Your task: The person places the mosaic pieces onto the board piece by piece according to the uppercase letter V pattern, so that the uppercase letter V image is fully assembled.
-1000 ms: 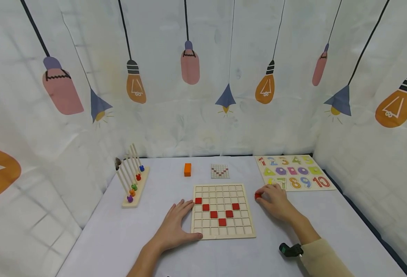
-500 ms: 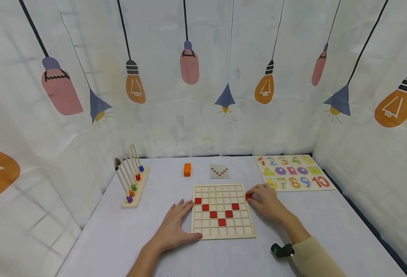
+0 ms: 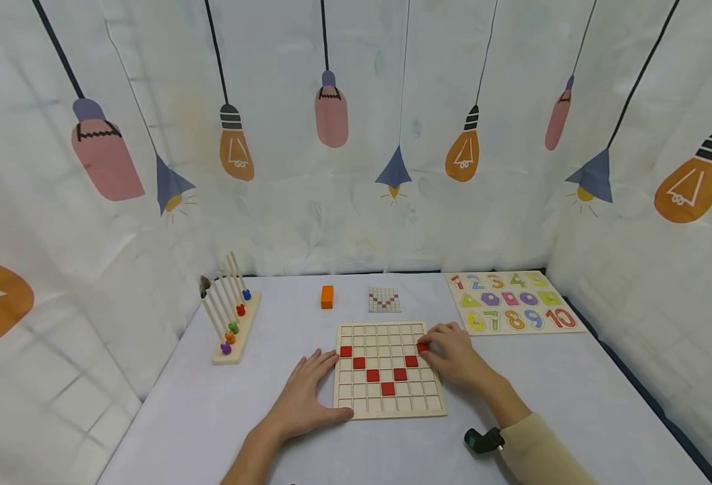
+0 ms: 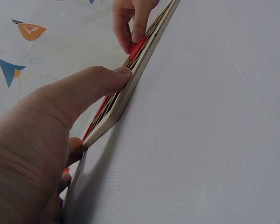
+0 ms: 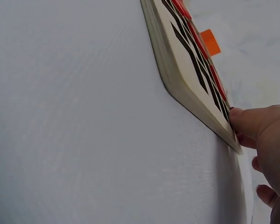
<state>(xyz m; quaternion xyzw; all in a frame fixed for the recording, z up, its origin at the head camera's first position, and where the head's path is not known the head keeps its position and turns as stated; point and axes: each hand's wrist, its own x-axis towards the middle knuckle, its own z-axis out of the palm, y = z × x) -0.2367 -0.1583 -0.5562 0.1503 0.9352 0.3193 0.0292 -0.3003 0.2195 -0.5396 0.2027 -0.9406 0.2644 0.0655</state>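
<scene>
A pale wooden grid board (image 3: 372, 340) lies on the table with several red square tiles (image 3: 372, 375) set in its cells in a V shape. My left hand (image 3: 307, 394) rests at its left side, straight fingers along the edge and thumb on the near left corner; the left wrist view shows that thumb lying over the board's rim. Over the board's right edge, my right hand (image 3: 452, 353) pinches another red tile (image 3: 422, 347) between thumb and fingers. In the right wrist view the thumb hides most of this tile.
Behind the board lie a small card (image 3: 384, 300) printed with a grid pattern and an orange block (image 3: 327, 297). A peg stand (image 3: 243, 330) with coloured beads is at the left. The number puzzle board (image 3: 473, 300) lies at the back right, beyond my right hand.
My right hand has moved left with the pinched red tile, from the tabletop right of the board to over its right edge. The left hand has stayed in place.
</scene>
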